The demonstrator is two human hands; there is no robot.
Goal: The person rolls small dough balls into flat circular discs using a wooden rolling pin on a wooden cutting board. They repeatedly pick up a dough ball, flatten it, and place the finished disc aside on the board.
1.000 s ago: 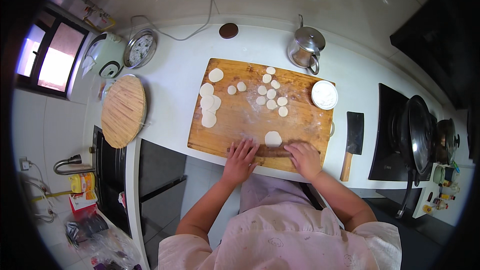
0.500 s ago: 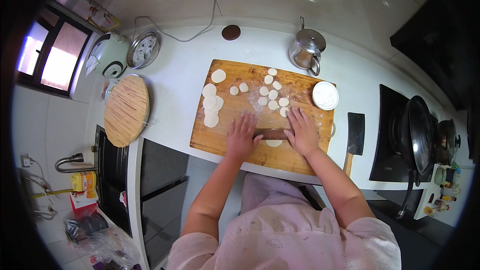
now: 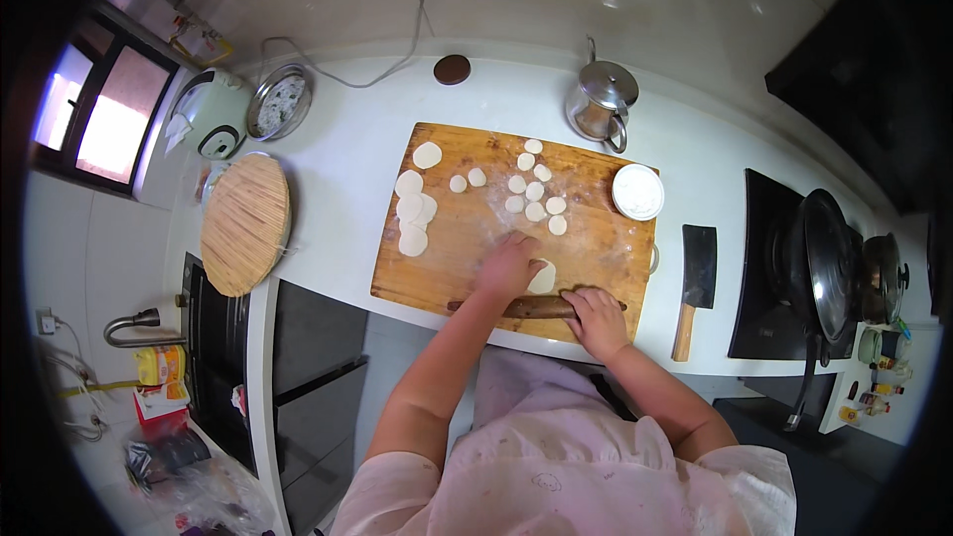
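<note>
On the floured wooden board, my left hand is closed, with its thumb side at the left edge of a flat dough wrapper. The grip itself is partly hidden by the hand. My right hand grasps a dark wooden rolling pin near its right end, and the pin lies just in front of that wrapper. Several small dough discs sit farther back, dusted with flour. Rolled wrappers overlap along the board's left side. A white bowl of flour stands at the back right corner.
Right of the board lies a cleaver, then a stove with a lidded black pan. Behind stands a metal pot. Leftward are a round straw lid, a metal bowl of filling and a rice cooker.
The rolling pin has come nearer to me, off the wrapper, with my right hand still on it. My left hand has left the pin and closed at the wrapper's left edge.
</note>
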